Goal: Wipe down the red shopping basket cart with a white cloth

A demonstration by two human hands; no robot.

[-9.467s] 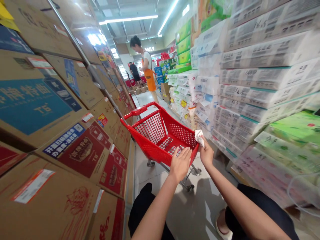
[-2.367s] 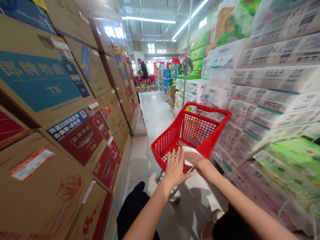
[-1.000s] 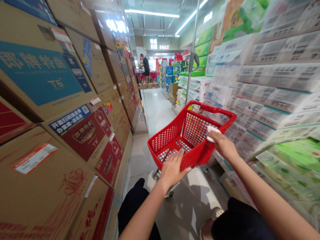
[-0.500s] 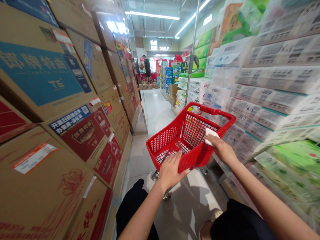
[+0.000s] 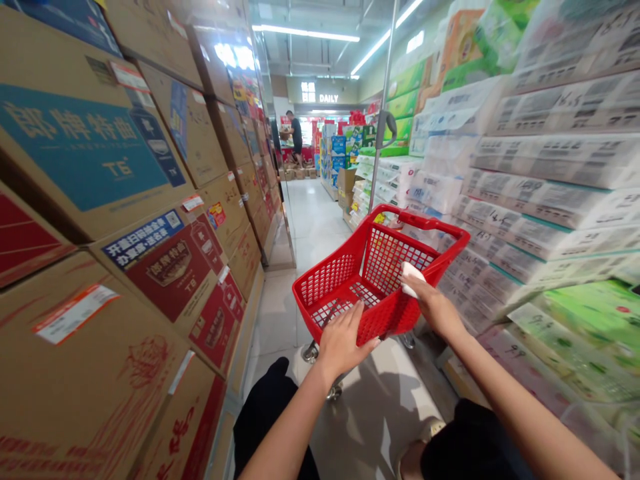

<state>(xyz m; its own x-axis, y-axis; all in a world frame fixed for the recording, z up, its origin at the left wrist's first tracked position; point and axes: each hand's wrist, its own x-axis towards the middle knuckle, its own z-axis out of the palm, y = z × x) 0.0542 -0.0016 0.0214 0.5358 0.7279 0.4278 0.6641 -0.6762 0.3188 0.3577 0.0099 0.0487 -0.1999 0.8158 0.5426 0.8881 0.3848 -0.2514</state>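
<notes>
A red plastic shopping cart (image 5: 336, 270) with perforated walls stands before me, and its basket holds nothing that I can see. My left hand (image 5: 345, 337) grips the near rim, fingers over the edge and thumb along the outer wall. Pressed to the same rim farther right is a folded white cloth (image 5: 411, 275). My right hand (image 5: 434, 301) is closed on that cloth, its fingertips partly hidden behind it. The cart's handle (image 5: 425, 221) rises at the far right of the basket.
Stacked cartons (image 5: 85, 147) line the left side. Wrapped paper packs (image 5: 540, 193) are piled on the right. A thin metal pole with a grey hook (image 5: 386, 127) rises behind the cart. Down the aisle (image 5: 317, 207), a person (image 5: 296, 137) stands near boxes on the floor.
My right hand has slid the white cloth slightly left along the cart's rim. My left hand stays on the rim. The distant person's stance has shifted a little.
</notes>
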